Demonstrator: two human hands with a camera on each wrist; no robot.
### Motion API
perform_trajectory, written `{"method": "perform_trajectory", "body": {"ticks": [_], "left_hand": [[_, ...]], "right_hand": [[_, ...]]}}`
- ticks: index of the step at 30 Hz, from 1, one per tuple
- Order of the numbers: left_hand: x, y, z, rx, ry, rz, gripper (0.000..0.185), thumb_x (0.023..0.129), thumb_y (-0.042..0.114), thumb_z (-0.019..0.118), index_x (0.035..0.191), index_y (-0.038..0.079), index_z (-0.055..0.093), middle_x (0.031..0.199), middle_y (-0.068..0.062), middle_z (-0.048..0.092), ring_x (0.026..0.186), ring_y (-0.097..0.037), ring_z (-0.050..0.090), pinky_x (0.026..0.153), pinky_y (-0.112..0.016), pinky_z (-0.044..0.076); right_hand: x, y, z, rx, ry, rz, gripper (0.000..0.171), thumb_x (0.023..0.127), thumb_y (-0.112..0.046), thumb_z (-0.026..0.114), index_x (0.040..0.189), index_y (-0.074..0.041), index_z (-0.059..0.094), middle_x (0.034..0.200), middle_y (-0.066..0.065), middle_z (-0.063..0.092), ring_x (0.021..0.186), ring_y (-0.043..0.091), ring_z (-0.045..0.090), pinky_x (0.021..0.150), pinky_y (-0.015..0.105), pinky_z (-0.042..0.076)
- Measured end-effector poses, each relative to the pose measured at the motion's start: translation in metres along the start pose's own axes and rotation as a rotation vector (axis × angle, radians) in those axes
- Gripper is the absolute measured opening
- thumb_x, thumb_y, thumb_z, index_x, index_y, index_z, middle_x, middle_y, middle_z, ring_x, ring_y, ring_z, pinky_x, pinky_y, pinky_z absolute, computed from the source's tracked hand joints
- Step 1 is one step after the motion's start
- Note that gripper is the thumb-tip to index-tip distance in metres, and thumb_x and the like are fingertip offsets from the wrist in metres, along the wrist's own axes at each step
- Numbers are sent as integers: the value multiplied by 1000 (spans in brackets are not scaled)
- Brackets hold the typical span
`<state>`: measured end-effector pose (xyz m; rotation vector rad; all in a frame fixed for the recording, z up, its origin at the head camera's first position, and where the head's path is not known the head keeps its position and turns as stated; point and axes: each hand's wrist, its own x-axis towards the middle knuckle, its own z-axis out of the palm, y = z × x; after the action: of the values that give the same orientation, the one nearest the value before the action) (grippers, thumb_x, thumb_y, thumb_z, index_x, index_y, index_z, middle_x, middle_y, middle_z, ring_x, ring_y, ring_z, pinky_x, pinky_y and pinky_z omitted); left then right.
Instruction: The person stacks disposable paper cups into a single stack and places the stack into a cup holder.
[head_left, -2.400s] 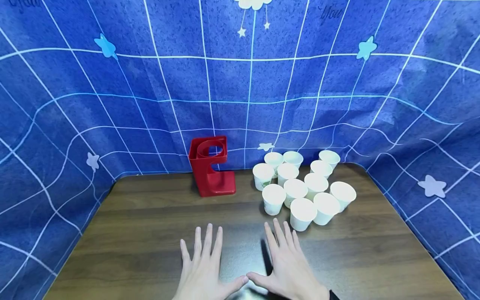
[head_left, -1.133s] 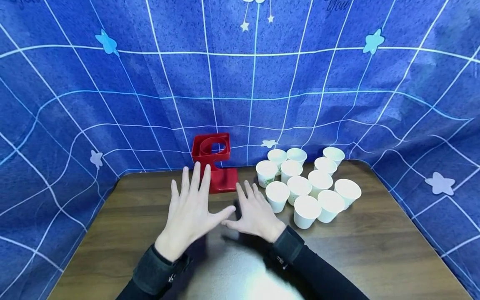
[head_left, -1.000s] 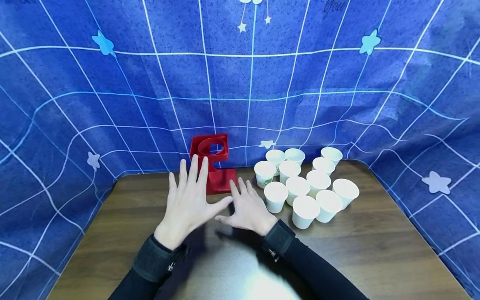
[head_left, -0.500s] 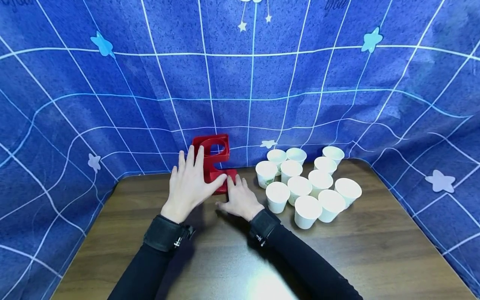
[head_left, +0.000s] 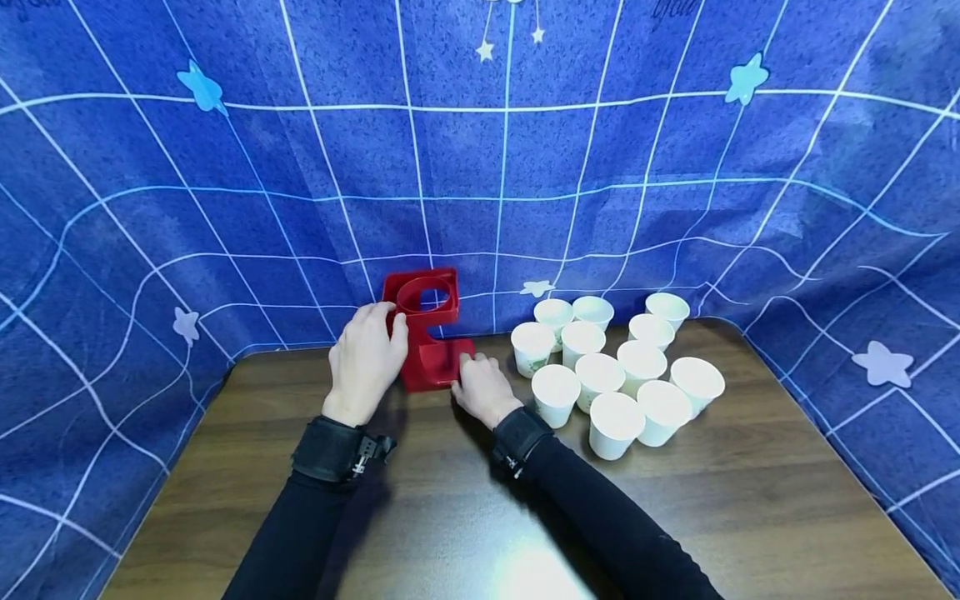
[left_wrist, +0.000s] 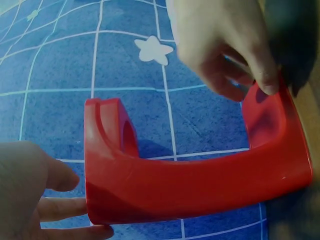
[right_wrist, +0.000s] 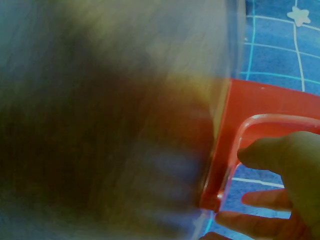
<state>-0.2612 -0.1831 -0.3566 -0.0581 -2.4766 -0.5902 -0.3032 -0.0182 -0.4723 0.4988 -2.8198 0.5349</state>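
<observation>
We see the red plastic C-shaped cup holder [head_left: 425,329] upright at the far edge of the brown wooden table [head_left: 750,500], just left of a cluster of white paper cups [head_left: 615,367]. Our left hand [head_left: 365,360] curls around its upper left side, gripping it. Our right hand [head_left: 483,385] pinches the holder's base, fingers bent over its rim.
</observation>
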Motion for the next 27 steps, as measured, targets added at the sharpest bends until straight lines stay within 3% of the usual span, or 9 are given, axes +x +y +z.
{"method": "perform_trajectory", "body": {"ticks": [7,10,15,23,27], "left_hand": [[2,-6,-1,-39,-90,-72,31,102,31,55,118,13,74,116,-14,73,103,-38,68,67,-61,58],[1,-7,-1,-63,-89,-88,30,102,33,56,119,15,73,115,-13,74,101,-38,69,64,-60,57],[-5,-7,-3,-83,-60,-119,27,103,35,56,116,17,72,101,-13,76,84,-35,70,52,-48,52],[-16,-3,-11,-90,-53,-82,27,103,36,57,114,17,74,91,-12,76,78,-32,69,47,-41,49],[-25,-2,-19,-106,-57,-72,25,101,35,60,110,20,76,90,-7,76,80,-29,70,48,-40,49]], "right_hand": [[2,7,6,-72,23,-19,18,94,-24,72,90,-7,77,101,17,70,89,39,66,75,49,61],[1,9,8,-74,42,-38,17,93,-21,73,84,-8,77,97,16,69,86,38,65,72,48,62],[-2,9,6,-67,66,-85,15,91,-17,75,80,-8,77,91,14,68,81,37,65,73,45,60],[-13,12,-8,16,35,-160,12,87,-7,76,75,-6,74,82,13,70,80,32,71,71,42,62],[-20,13,-17,54,-38,-163,17,87,-4,75,72,-9,73,80,9,70,82,28,71,70,39,62]]}}
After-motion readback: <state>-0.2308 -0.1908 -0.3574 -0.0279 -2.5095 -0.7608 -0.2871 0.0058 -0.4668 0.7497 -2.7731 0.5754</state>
